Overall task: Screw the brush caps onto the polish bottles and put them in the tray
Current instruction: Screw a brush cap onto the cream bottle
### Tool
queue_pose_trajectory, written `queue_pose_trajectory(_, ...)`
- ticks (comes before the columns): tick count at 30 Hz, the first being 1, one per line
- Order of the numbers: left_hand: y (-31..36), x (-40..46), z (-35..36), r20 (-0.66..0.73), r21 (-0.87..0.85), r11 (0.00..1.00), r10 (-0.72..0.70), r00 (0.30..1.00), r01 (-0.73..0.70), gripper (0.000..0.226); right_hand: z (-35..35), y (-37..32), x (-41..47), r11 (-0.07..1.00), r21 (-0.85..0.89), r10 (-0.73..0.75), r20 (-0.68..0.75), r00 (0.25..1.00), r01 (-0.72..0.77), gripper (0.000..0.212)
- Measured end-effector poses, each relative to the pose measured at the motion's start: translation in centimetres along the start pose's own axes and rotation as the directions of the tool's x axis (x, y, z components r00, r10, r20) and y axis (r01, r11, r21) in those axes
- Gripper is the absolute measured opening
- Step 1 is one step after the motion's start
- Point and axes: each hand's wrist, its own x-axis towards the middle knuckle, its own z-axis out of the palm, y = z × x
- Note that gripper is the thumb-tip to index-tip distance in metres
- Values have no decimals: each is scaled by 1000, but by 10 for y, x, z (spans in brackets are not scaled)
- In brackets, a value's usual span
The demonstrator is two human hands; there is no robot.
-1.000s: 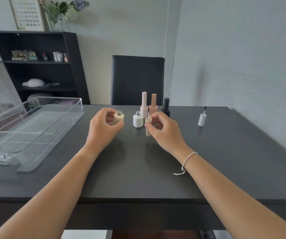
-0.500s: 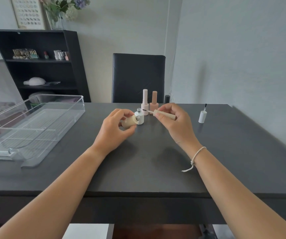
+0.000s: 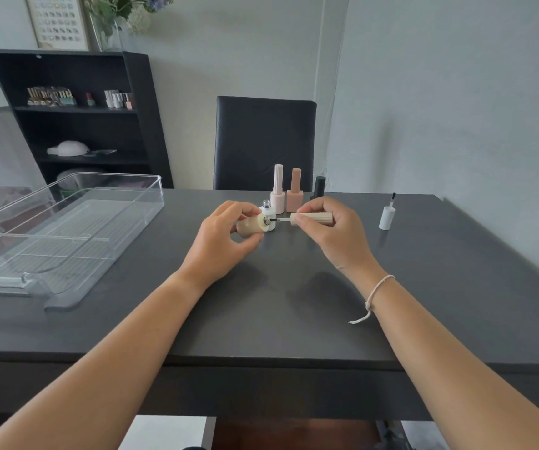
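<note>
Clear rectangular plastic tray [image 3: 66, 222] on the dark worktop [image 3: 261, 313] at left, nothing visible inside it. Left hand [image 3: 221, 241] grips a tilted beige round polish bottle [image 3: 251, 226], neck toward the right hand [image 3: 333, 233], which pinches a ribbed cream brush cap [image 3: 312, 219] held level, brush tip at the bottle mouth; a small white uncapped bottle [image 3: 267, 209] is partly hidden behind. Behind them stand a capped pale pink bottle [image 3: 278, 190], a capped tan bottle [image 3: 295, 191] and a half-hidden black bottle [image 3: 319, 187]; a white brush cap [image 3: 387, 216] stands upright at far right.
</note>
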Motion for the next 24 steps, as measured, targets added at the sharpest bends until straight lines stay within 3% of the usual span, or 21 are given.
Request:
queue_pose_trajectory(9,2,0,0,42,51,997,57,997,-59,27,3,4,0,999,-46,-22,28,999,24,6)
queue_pose_trajectory(18,7,-1,2,123,66,989,121,985,-129,26,7,10,-3,974,-162,-127,189,974,159,10)
queue_pose_trajectory(22,7,-2,1,114,75,989,115,987,-124,25,7,12,-2,968,-198,-119,175,977,153,4)
queue_pose_trajectory(24,7,-2,1,123,89,989,108,986,-120,26,7,13,-1,957,-251,-110,150,983,145,10)
